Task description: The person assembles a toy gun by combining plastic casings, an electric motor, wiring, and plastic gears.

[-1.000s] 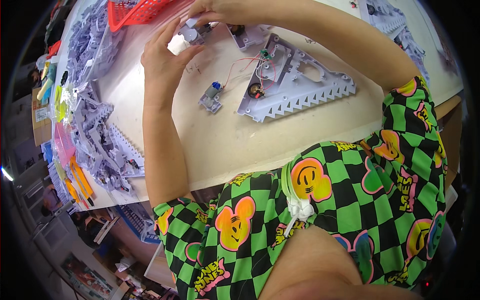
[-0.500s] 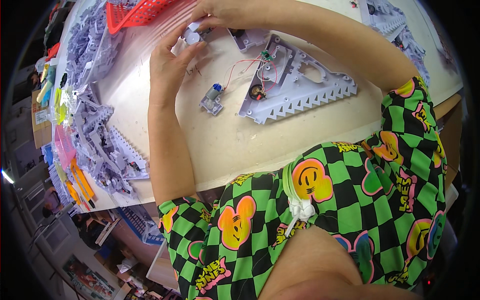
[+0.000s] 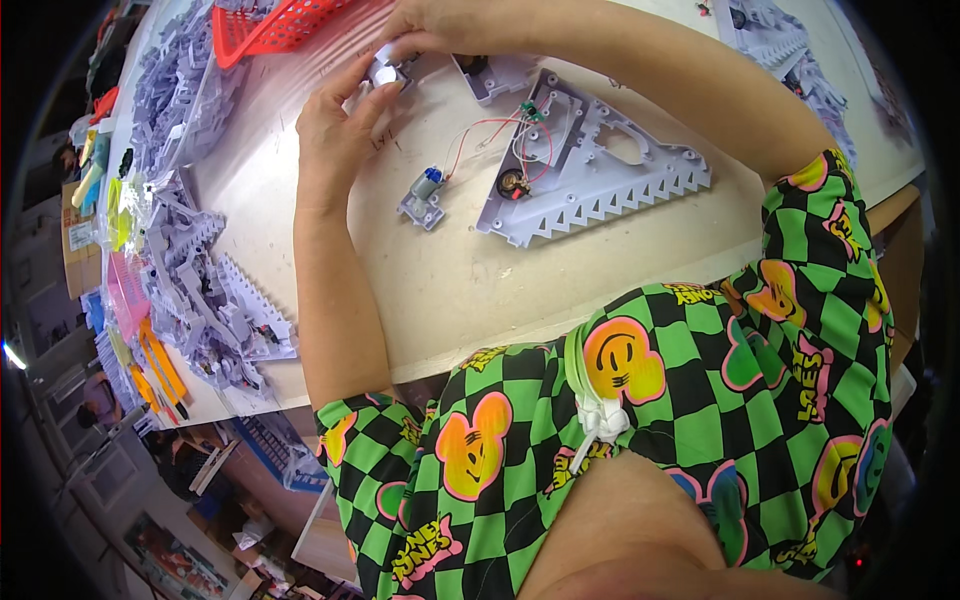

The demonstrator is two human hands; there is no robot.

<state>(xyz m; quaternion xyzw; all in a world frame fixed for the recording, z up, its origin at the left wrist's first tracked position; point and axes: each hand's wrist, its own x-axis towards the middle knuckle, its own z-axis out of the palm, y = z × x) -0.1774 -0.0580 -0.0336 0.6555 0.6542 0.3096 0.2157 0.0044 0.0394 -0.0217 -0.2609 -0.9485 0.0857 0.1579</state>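
Note:
At the far side of the table, both hands meet on a small pale-grey plastic part [image 3: 386,74]. My left hand [image 3: 335,122] pinches it between thumb and fingers from the left. The fingers of my right hand [image 3: 430,28] close on its far edge and partly hide it. Nearer to me lies a grey triangular plastic shell [image 3: 600,185] with a saw-toothed edge. Red and white wires run from a small green board [image 3: 531,112] on it to a small motor [image 3: 428,184] in a grey bracket. A round black component [image 3: 513,184] sits in the shell's corner.
Another grey plastic piece [image 3: 495,78] lies beyond the shell. Piles of grey parts [image 3: 195,260] line the left side, with more parts [image 3: 775,40] at the far right. A red basket [image 3: 275,35] stands at the far left. Orange-handled tools [image 3: 160,360] lie at the left edge.
Both hands remain on the small part, which is turned slightly between the fingers. My left hand has shifted a little to the left. The shell and motor look essentially the same.

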